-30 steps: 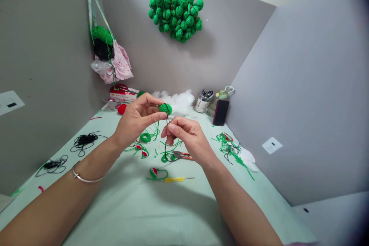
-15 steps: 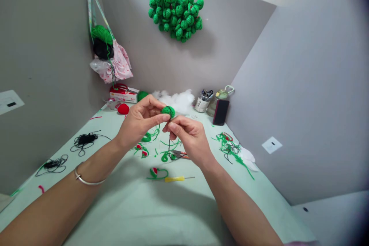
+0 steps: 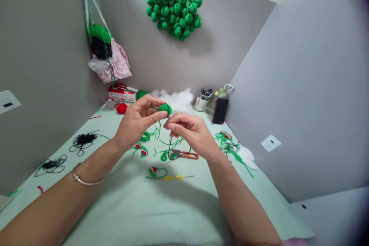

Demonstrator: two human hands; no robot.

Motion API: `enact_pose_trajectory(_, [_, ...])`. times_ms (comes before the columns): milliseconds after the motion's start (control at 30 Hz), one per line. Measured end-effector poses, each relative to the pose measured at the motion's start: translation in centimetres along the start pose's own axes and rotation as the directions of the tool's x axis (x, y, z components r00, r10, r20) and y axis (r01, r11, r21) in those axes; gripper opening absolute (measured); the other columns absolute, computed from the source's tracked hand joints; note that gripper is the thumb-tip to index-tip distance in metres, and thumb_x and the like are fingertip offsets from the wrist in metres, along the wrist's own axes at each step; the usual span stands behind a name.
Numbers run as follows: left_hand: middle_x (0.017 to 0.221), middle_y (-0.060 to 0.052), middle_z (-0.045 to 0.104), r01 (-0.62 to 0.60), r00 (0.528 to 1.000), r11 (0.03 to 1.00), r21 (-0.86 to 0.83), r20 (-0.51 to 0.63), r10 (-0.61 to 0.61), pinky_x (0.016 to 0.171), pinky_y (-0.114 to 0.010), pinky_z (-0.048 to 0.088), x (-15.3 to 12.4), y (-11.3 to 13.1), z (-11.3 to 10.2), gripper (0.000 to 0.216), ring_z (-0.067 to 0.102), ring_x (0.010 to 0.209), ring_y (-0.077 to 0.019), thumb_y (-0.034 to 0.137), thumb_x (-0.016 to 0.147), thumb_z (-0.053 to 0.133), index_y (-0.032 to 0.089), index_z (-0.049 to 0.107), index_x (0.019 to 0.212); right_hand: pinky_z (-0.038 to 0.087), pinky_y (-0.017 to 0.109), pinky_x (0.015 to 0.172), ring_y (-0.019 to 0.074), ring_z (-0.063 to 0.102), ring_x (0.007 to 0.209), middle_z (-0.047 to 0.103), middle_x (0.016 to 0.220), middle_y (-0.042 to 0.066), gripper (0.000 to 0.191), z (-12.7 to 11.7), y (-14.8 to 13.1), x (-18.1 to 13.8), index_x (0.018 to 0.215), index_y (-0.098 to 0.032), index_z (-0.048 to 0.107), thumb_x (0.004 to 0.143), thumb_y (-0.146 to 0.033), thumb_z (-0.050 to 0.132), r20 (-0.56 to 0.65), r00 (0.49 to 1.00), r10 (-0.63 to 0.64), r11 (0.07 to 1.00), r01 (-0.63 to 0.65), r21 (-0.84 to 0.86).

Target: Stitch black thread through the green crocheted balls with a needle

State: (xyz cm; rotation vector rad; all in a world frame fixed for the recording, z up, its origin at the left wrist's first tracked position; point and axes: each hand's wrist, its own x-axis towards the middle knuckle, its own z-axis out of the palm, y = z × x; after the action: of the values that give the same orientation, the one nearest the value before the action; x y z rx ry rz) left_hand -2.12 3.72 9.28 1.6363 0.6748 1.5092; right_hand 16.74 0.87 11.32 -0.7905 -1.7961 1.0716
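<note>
left hand (image 3: 135, 123) pinches a green ball (image 3: 165, 108) between thumb and fingertips, held up above the table (image 3: 129, 207). right hand (image 3: 188, 133), just below the ball, is closed on a black thread (image 3: 170, 147) that hangs from its fingertips. beneath lie snips (image 3: 184, 155), a yellow hook (image 3: 173, 178) and green scraps (image 3: 230, 144); white stuffing (image 3: 178, 98) sits behind.

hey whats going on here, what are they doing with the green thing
A person works with yarn over a pale green table. The left hand pinches a small green crocheted ball at its fingertips. The right hand, just beside it, pinches a black thread that hangs down from the ball. Orange scissors, a yellow crochet hook and yarn scraps lie on the table below the hands.
</note>
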Motion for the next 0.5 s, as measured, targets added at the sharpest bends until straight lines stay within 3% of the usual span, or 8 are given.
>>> enact_pose_trajectory(100, [0.088,-0.001,0.071,0.032,0.999,0.999,-0.002,0.04,-0.032,0.07,-0.028,0.054,0.0,-0.2,0.1,0.023,0.067,0.077,-0.0155,0.031,0.081,0.081,0.022,0.069,0.099,0.046,0.027,0.065,0.0115,0.054,0.068,0.062,0.072,-0.001,0.021,-0.5,-0.2,-0.1,0.081,-0.019,0.07,0.091,-0.038,0.067,-0.028,0.999,0.024,0.998,-0.026,-0.055])
enact_pose_trajectory(200, [0.095,-0.001,0.07,0.059,0.997,0.998,0.007,0.045,-0.059,0.076,-0.027,0.055,0.0,-0.3,0.1,0.024,0.067,0.084,-0.0156,0.031,0.082,0.08,0.023,0.07,0.102,0.049,0.031,0.081,0.0153,0.062,0.089,0.071,0.096,0.003,0.018,-2.0,-0.7,-0.3,0.091,-0.021,0.074,0.095,-0.036,0.063,0.021,0.999,-0.026,0.957,0.031,-0.289])
enact_pose_trajectory(300, [0.103,-0.001,0.067,0.12,0.989,0.992,-0.029,0.095,-0.117,0.081,-0.028,0.056,0.1,-0.3,0.3,0.025,0.069,0.09,-0.016,0.03,0.083,0.079,0.023,0.07,0.106,0.046,0.034,0.093,0.0177,0.063,0.103,0.071,0.108,0.005,0.015,-3.6,-1.1,-0.4,0.095,-0.022,0.075,0.095,-0.031,0.064,-0.133,0.98,-0.151,0.885,0.075,-0.459])
enact_pose_trajectory(367, [0.104,-0.002,0.066,0.174,0.972,0.982,-0.076,0.172,-0.159,0.079,-0.028,0.058,0.1,-0.3,0.5,0.025,0.07,0.09,-0.0169,0.03,0.085,0.077,0.023,0.069,0.108,0.048,0.032,0.086,0.0164,0.063,0.095,0.071,0.102,0.004,0.014,-4.0,-1.1,-0.4,0.095,-0.021,0.076,0.093,-0.03,0.065,-0.221,0.961,-0.164,0.905,0.057,-0.422])
enact_pose_trajectory(500, [0.113,-0.004,0.066,0.26,0.933,0.957,-0.128,0.287,-0.215,0.071,-0.027,0.058,-0.1,-0.7,1.0,0.025,0.072,0.093,-0.0193,0.029,0.086,0.076,0.024,0.069,0.11,0.046,0.027,0.066,0.0111,0.058,0.073,0.067,0.088,0.002,0.013,-3.1,-0.6,-0.1,0.092,-0.019,0.076,0.087,-0.03,0.072,-0.18,0.978,-0.101,0.974,0.061,-0.217])
